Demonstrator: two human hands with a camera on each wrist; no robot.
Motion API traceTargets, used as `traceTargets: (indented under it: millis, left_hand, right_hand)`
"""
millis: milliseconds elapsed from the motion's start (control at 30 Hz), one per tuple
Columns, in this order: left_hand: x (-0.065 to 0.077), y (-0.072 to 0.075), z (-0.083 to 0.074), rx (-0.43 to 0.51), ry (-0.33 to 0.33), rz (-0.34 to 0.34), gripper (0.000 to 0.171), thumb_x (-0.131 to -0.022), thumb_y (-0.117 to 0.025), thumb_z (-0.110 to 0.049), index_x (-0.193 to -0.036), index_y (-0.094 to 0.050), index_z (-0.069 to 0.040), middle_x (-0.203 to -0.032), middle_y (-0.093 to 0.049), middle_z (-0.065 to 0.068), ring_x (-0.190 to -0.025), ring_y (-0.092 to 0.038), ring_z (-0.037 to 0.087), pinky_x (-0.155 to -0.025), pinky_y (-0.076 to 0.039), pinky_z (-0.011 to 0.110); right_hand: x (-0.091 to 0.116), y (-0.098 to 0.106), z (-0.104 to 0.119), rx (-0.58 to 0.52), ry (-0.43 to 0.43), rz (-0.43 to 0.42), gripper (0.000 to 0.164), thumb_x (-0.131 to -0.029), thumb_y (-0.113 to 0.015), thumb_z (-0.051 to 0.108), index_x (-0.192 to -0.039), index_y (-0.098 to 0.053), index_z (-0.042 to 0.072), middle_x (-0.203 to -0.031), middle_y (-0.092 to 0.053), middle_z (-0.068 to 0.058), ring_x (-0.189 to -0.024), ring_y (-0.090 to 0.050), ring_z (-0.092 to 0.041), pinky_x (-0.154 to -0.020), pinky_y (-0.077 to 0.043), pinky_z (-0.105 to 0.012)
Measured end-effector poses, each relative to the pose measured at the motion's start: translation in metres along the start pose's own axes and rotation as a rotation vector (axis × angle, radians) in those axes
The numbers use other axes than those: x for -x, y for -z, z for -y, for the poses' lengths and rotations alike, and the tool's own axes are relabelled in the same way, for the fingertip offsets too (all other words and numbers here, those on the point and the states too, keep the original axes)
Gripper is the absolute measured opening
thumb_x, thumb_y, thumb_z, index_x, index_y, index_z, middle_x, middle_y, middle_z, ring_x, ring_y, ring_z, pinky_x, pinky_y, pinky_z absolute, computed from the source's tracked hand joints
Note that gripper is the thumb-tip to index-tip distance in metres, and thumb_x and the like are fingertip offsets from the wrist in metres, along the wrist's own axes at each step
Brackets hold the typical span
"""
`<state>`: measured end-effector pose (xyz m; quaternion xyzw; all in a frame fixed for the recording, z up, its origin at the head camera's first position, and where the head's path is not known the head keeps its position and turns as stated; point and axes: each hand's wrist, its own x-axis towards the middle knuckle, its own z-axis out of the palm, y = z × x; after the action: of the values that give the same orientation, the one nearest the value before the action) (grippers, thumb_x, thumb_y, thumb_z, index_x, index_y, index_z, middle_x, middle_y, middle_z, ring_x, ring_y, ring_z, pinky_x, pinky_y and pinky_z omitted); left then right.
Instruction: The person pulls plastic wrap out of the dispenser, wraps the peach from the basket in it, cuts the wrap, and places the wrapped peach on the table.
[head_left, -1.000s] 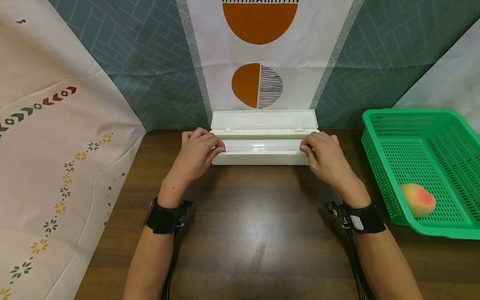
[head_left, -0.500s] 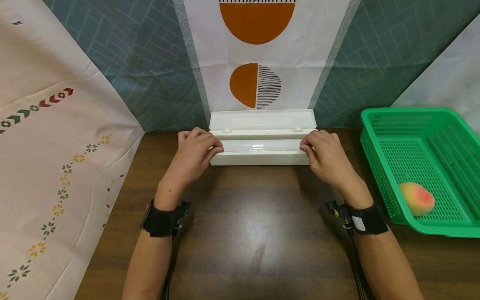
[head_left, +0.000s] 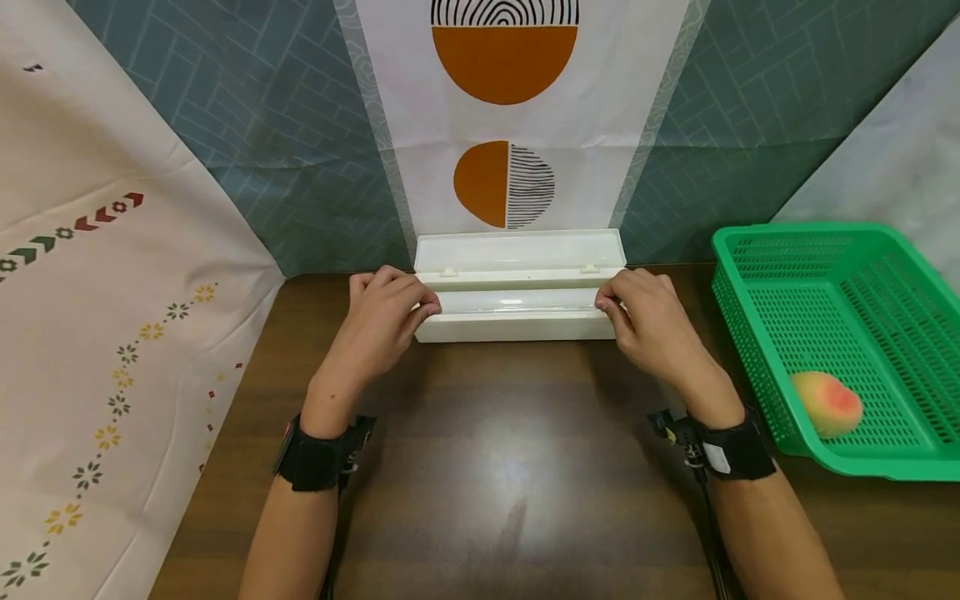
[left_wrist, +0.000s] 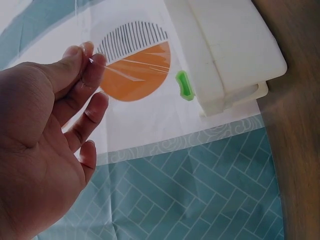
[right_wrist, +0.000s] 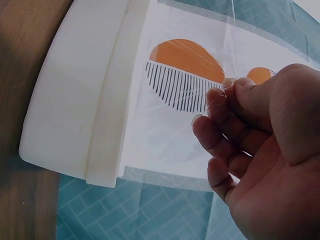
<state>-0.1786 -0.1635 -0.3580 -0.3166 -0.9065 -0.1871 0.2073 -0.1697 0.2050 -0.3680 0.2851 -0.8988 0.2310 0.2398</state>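
Observation:
A long white cling film dispenser (head_left: 517, 330) stands at the table's back edge, its lid (head_left: 517, 251) raised. Inside lies the shiny film roll (head_left: 517, 301). My left hand (head_left: 381, 321) is at the left end and my right hand (head_left: 651, 321) at the right end, both above the front wall. In the left wrist view, thumb and forefinger pinch the clear cling film (left_wrist: 131, 74), its creases running away from the fingertips. The right wrist view shows the same pinch on the film (right_wrist: 212, 70). The other fingers of both hands curl loosely below.
A green plastic basket (head_left: 795, 333) holding a peach (head_left: 827, 404) stands at the right. Cloth (head_left: 300, 192) hangs right behind the dispenser. A small green piece (left_wrist: 184, 85) sits at the dispenser's end. Cables (head_left: 712, 533) run from both wrist straps along the brown table (head_left: 450, 500).
The head view has shifted slightly, so everything sits a little lower and further left. Both hands stay at the dispenser's two ends.

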Motion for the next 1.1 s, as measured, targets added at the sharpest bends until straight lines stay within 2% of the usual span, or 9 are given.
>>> traceTargets:
  millis: [233,600,800,1100]
  left_hand:
    - [-0.001,0.000,-0.003,0.003,-0.005,-0.015,0.009,-0.092,-0.066,-0.029,-0.091,-0.066,-0.021,-0.092,-0.062,-0.011,-0.099,-0.046,0.013,-0.088,-0.027,0.047]
    - [0.001,0.005,-0.006,-0.004,-0.018,-0.044,0.010,-0.092,-0.066,-0.028,-0.090,-0.067,-0.018,-0.088,-0.061,-0.010,-0.099,-0.047,0.015,-0.086,-0.028,0.047]
    - [-0.001,0.006,-0.008,-0.006,-0.020,-0.044,0.010,-0.093,-0.065,-0.027,-0.090,-0.067,-0.018,-0.087,-0.060,-0.010,-0.097,-0.048,0.015,-0.085,-0.029,0.046]
    - [0.000,0.010,-0.009,-0.030,-0.015,-0.042,0.009,-0.093,-0.065,-0.026,-0.090,-0.067,-0.018,-0.085,-0.060,-0.010,-0.096,-0.048,0.016,-0.084,-0.029,0.046]
  right_hand:
    - [0.001,0.004,0.001,0.015,0.002,-0.014,0.009,-0.090,-0.067,0.010,-0.085,-0.059,0.010,-0.076,-0.053,0.002,-0.078,-0.049,-0.020,-0.074,-0.032,-0.046]
    - [0.001,0.007,0.005,0.007,0.005,-0.022,0.009,-0.090,-0.067,0.009,-0.086,-0.060,0.010,-0.078,-0.056,0.001,-0.079,-0.050,-0.021,-0.073,-0.034,-0.045]
    - [0.001,0.009,0.006,0.012,0.010,-0.034,0.009,-0.089,-0.068,0.009,-0.085,-0.060,0.009,-0.077,-0.055,0.001,-0.078,-0.049,-0.021,-0.077,-0.034,-0.048]
    - [0.000,0.009,0.007,0.003,0.021,-0.039,0.009,-0.090,-0.067,0.009,-0.085,-0.059,0.009,-0.076,-0.053,0.001,-0.079,-0.049,-0.020,-0.075,-0.032,-0.046]
